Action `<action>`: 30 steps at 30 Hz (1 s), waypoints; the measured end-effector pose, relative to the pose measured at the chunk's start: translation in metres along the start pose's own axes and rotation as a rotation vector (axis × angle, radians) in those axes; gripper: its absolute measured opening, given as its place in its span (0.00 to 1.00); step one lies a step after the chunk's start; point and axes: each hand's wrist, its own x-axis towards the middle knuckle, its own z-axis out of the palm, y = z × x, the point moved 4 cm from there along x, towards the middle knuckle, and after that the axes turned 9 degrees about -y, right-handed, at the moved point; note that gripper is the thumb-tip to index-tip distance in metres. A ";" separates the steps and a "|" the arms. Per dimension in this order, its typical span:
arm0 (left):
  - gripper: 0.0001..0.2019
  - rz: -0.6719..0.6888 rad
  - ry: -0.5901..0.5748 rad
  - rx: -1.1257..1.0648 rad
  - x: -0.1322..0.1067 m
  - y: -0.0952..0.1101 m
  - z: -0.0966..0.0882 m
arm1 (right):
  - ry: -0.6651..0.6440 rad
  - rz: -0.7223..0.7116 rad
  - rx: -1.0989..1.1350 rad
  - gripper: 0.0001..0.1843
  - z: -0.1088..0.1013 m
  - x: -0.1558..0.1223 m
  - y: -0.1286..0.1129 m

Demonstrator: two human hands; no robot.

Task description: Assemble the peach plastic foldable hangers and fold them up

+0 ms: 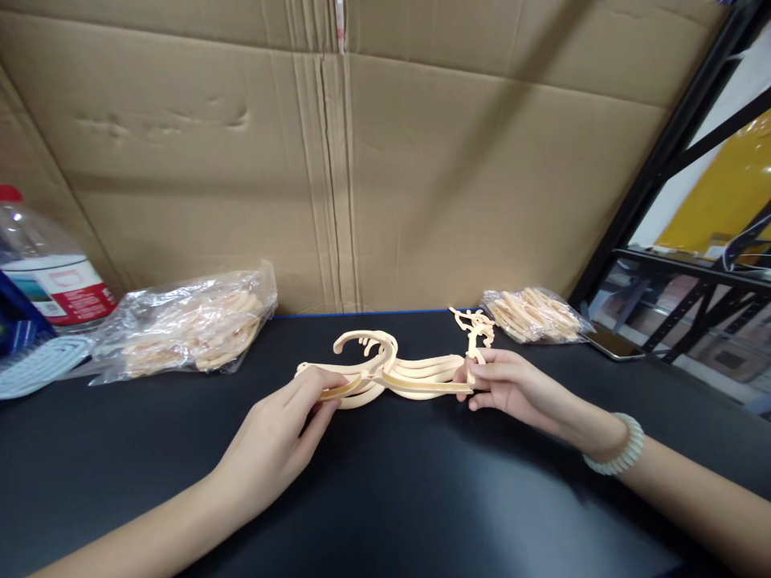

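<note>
A beige plastic clothes hanger [422, 386] with a curved hook [363, 335] stretches between my two hands, low over the dark table. My left hand [295, 417] is closed on the hanger's left arm, its fingertips partly hidden. My right hand [503, 381] pinches the hanger's right end, where a small upright beige piece [473, 349] rises between the fingers; whether it is joined to the hanger I cannot tell. Right behind lie several more beige hangers [427, 365], stacked together. A pile of small beige plastic pieces [473, 317] is just beyond my right hand.
Clear bags of beige hangers lie at the back left [193, 325] and back right [536, 313]. A phone [613, 343] rests beside the right bag. On the left are a bottle with a red label [57, 277] and a pale brush-like object [45, 365]. Cardboard [482, 160] stands behind the table.
</note>
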 end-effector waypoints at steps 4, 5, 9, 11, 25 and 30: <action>0.08 0.021 0.024 0.016 -0.001 0.001 -0.001 | 0.005 0.009 -0.003 0.10 -0.002 -0.001 0.001; 0.08 0.022 0.022 0.015 -0.001 0.001 -0.001 | 0.004 0.009 -0.012 0.10 -0.003 -0.001 0.001; 0.09 0.026 0.014 0.016 -0.001 0.001 0.000 | -0.018 0.018 -0.023 0.09 -0.002 0.000 0.003; 0.08 0.023 0.019 0.019 -0.001 0.001 0.000 | -0.012 0.028 -0.012 0.09 -0.001 0.000 0.003; 0.09 0.025 0.021 0.024 0.001 0.006 -0.003 | 0.028 -0.013 -0.103 0.13 0.007 -0.002 -0.003; 0.09 0.028 0.016 0.014 0.000 0.005 -0.002 | 0.071 -0.057 -0.146 0.16 0.008 -0.002 -0.003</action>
